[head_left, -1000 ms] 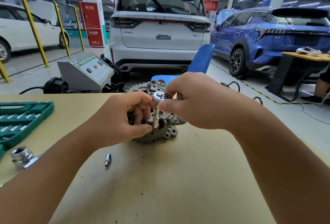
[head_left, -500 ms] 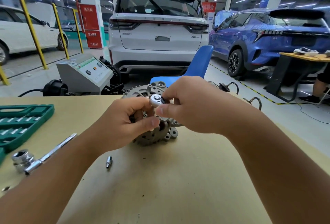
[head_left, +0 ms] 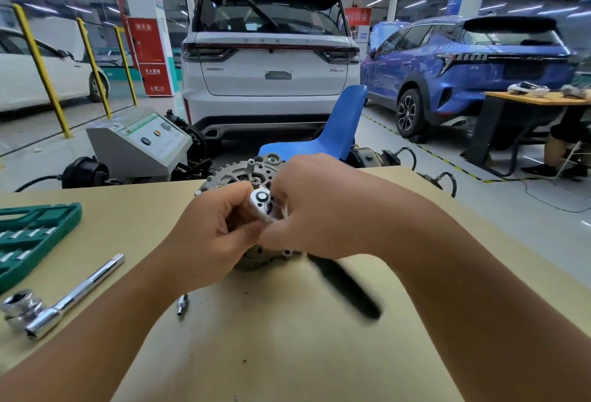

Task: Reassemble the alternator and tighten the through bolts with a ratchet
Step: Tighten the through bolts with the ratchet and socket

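Gripping the ratchet [head_left: 263, 202] near its silver head, both hands crowd together over the alternator [head_left: 252, 174], which sits on the tan table [head_left: 287, 337] just past centre, toward twelve o'clock from the person. The left hand [head_left: 217, 235] curls its fingers around something just under the ratchet head, apparently the shaft or socket, though the exact contact is hidden. The right hand [head_left: 319, 212] pinches the head from the three o'clock side, thumb and fingertips closed on it. A dark blurred streak, likely the ratchet's handle, sweeps out toward five o'clock from the hands.

Judging by its cast metal housing, the alternator is heavy and rigid; it should stay put under light torque but could twist on the smooth table once a through bolt bites. Its finned rim and mounting ears offer the firmest purchase for a steadying hand. The ratchet is stiff polished steel, probably slick near the head, so the handle is the better hold for real tightening.

At nine o'clock lie a green socket case [head_left: 35, 235] and, nearer at eight o'clock, a chrome bar [head_left: 76, 296] with a large socket [head_left: 20, 304] beside it. A small loose bolt [head_left: 182, 304] rests just below the left wrist.
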The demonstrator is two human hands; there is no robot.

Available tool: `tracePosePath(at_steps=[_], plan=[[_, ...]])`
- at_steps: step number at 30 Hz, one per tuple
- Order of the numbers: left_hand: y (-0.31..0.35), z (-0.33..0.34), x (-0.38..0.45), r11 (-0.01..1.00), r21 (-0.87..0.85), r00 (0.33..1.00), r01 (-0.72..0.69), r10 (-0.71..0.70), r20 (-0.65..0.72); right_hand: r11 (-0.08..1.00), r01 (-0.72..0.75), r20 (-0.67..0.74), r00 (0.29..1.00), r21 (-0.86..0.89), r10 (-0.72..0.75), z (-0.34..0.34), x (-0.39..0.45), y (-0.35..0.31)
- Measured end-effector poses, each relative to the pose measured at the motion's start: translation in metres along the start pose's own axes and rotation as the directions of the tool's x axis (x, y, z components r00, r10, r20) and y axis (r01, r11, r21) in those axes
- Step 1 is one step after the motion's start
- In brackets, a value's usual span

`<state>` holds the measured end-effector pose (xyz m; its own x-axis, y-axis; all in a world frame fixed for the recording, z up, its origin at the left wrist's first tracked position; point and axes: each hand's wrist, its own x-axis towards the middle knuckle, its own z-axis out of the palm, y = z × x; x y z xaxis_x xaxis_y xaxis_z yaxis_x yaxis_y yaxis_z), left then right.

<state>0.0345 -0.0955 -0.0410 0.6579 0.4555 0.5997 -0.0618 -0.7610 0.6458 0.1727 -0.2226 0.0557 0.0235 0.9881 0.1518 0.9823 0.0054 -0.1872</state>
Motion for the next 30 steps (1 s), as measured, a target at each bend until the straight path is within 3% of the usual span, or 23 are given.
tracePosePath(at_steps=[4, 8, 9, 13, 15, 19, 21, 24, 30], plan=[[0.000, -0.002, 0.001, 0.997, 0.077, 1.000, 0.028, -0.029, 0.010, 0.990, -0.041, -0.131, 0.991, -0.138, 0.023, 0.002, 0.003, 0.005], [0.000, 0.001, -0.001, 0.999, 0.042, 0.999, -0.018, 0.020, -0.041, 0.989, -0.048, 0.113, 0.993, 0.138, 0.032, -0.003, -0.002, 0.002], [-0.001, 0.001, -0.001, 1.000, 0.013, 0.999, -0.014, 0.015, -0.038, 0.984, -0.044, 0.116, 0.993, 0.170, 0.024, -0.004, -0.003, 0.002], [-0.002, 0.000, 0.000, 1.000, 0.007, 0.999, 0.008, -0.008, -0.031, 0.999, -0.032, -0.132, 0.991, -0.040, 0.026, -0.007, 0.001, 0.008], [-0.001, 0.003, 0.001, 0.999, 0.046, 0.997, 0.009, -0.006, -0.073, 0.994, -0.049, -0.114, 0.993, -0.100, 0.037, -0.005, 0.001, 0.007], [-0.004, 0.009, 0.000, 0.996, 0.083, 0.988, -0.011, 0.024, -0.154, 0.999, -0.017, 0.057, 0.998, -0.046, 0.019, -0.001, 0.000, -0.002], [-0.004, 0.004, 0.000, 0.998, 0.055, 0.993, -0.015, 0.021, -0.119, 1.000, -0.013, 0.096, 0.995, -0.010, 0.014, -0.003, 0.000, -0.002], [-0.001, -0.005, 0.001, 1.000, -0.007, 1.000, -0.021, 0.021, -0.011, 0.994, -0.016, 0.096, 0.995, 0.108, 0.006, -0.010, -0.001, 0.005], [0.011, -0.010, 0.005, 0.996, 0.054, 0.994, -0.072, 0.076, -0.079, 0.956, 0.024, -0.049, 0.999, 0.292, -0.010, -0.016, 0.003, 0.013]])
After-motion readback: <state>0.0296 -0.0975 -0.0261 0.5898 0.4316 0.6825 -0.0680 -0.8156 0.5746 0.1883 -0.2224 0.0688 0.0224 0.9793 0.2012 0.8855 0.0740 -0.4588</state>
